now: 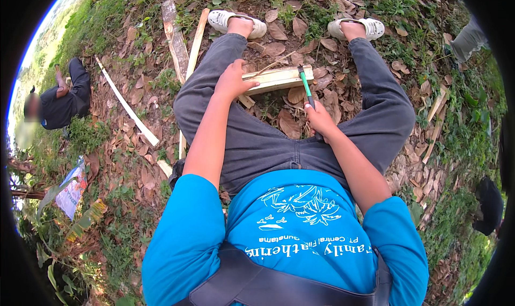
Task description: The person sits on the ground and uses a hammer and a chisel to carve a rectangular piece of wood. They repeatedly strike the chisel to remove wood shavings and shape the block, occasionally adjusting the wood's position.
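Between my legs lies a pale squared piece of wood (278,79), seemingly made of boards laid together. My left hand (233,81) rests at its left end, thumb stretched along the top and the other fingers partly hidden. In my right hand (319,118) is a hammer (306,82) with a green and black handle, gripped low on the handle. The hammer's dark head is at the right end of the wood; whether it touches cannot be made out. A thin stick (276,63) slants just beyond the wood.
Long boards (176,38) lie beyond my left knee, and a pale curved strip (126,103) lies farther left. More wood pieces (437,121) are at the right. A person in dark clothes (67,94) is at the far left, near a white plastic sack (71,190). Dry leaves cover the ground.
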Action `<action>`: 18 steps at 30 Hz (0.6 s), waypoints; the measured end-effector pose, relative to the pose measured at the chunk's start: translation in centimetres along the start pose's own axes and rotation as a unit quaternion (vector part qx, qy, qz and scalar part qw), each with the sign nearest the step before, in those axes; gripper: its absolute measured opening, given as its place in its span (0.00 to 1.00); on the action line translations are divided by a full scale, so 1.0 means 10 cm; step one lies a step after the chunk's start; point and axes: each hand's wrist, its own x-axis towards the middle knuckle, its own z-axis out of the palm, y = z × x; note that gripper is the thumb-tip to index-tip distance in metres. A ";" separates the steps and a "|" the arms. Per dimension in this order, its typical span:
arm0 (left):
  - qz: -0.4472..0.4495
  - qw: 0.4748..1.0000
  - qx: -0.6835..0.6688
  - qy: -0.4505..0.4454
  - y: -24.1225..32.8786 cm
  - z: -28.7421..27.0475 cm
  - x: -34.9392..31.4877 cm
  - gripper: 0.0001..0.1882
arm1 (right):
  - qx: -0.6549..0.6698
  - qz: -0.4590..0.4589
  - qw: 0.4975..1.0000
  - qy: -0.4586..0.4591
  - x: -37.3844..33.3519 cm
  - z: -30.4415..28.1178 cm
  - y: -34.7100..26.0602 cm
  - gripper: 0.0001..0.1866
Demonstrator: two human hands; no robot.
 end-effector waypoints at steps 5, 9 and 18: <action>0.063 0.988 0.141 0.025 -0.16 0.55 0.19 0.21 | 0.009 -0.015 1.000 0.007 -0.01 0.04 -0.05 0.14; 0.041 0.993 0.094 0.065 -0.23 0.75 0.21 0.10 | 0.006 -0.018 1.000 0.005 -0.05 0.06 -0.10 0.13; 0.008 0.988 -0.020 0.150 -0.37 0.82 0.26 0.09 | 0.005 -0.022 1.000 0.007 -0.03 0.06 -0.09 0.14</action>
